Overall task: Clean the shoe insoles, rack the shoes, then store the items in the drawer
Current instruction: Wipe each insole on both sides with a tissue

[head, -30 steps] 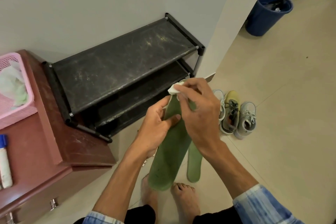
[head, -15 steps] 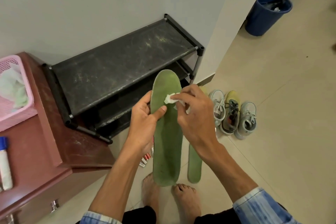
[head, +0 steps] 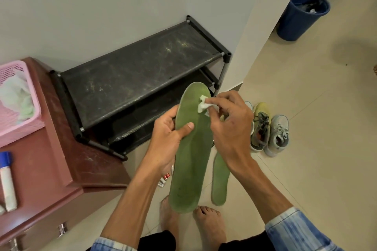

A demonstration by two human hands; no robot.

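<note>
My left hand [head: 167, 138] grips a long green insole [head: 189, 165] at its middle, thumb across the face, toe end pointing up. My right hand [head: 228, 128] pinches a small white wipe [head: 203, 104] and presses it on the insole near the toe. A second green insole [head: 220, 181] lies on the floor just right of the held one. Several shoes [head: 269, 130], grey and yellow-green, stand on the tiles at the right. The black two-tier shoe rack [head: 138, 71] stands against the wall behind my hands.
A reddish-brown drawer cabinet [head: 51, 169] at the left carries a pink basket [head: 18, 96] with cloths and a white bottle with a blue cap [head: 7, 181]. A blue bin [head: 302, 16] stands far right. A small red-and-white pack [head: 164, 179] lies on the floor. My bare feet are below.
The insole was turned more upright and face-on, its toe now showing above my hands. My right hand with the wipe slid from the upper edge onto the insole's face.
</note>
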